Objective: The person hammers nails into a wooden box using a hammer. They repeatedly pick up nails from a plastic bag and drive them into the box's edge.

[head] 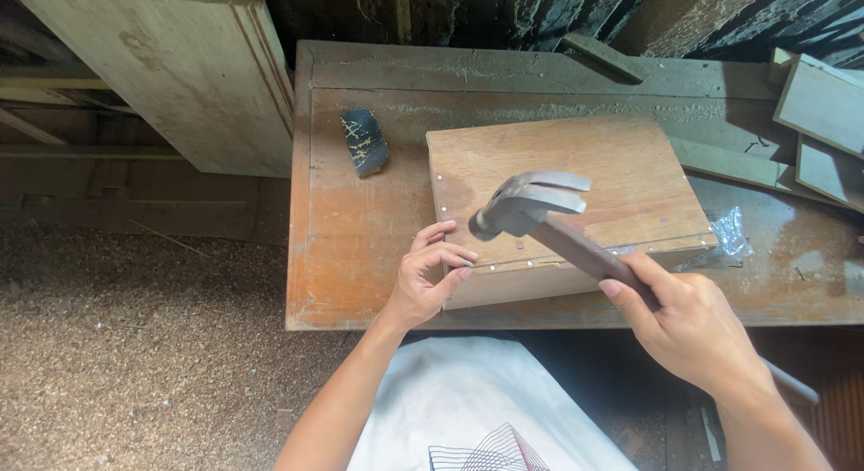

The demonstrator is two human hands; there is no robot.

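A wooden box (576, 179) lies on the workbench (360, 228), with small nail heads along its left and near edges. My right hand (693, 327) grips the dark handle of a claw hammer (531, 206), whose steel head hangs just above the box's near left corner. My left hand (427, 278) rests at that corner, fingertips pinched together on the box's edge. Whether a nail is between them I cannot tell.
A dark sanding block (364, 141) lies on the bench behind and to the left of the box. A crumpled clear plastic bag (731, 233) sits right of the box. Wood offcuts (819, 120) lie at the far right. A plywood panel (171, 66) leans at left. Sawdust covers the floor.
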